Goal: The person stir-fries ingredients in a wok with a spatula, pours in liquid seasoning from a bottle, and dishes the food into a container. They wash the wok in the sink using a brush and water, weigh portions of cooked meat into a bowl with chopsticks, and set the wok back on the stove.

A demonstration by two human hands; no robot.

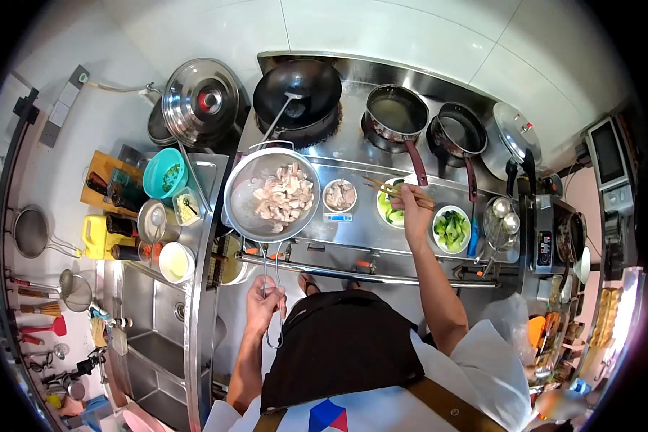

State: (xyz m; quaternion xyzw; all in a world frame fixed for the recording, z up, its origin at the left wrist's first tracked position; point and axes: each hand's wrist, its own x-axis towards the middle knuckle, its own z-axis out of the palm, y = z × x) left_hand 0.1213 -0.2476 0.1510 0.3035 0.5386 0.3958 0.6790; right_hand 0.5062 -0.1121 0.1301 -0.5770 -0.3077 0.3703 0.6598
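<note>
My left hand (265,301) is closed around the long wire handle of a large metal strainer (239,209). Pale cut meat pieces (286,194) lie in the strainer, which is level with the counter's left part. Fingers bent, my right hand (410,205) grips wooden chopsticks (381,184) above a white bowl of greens (387,211), partly covering it. To the left of that bowl, a small white bowl with meat (340,195) sits on a digital scale (338,217). A second bowl of greens (451,230) stands to the right of my right hand.
Behind the counter are a black wok (297,86) with a ladle in it and two pans (397,111) on the stove. A turquoise bowl (165,173) and a white tub (176,262) stand left, beside the sink (155,345). Ladles (507,216) rest at the right.
</note>
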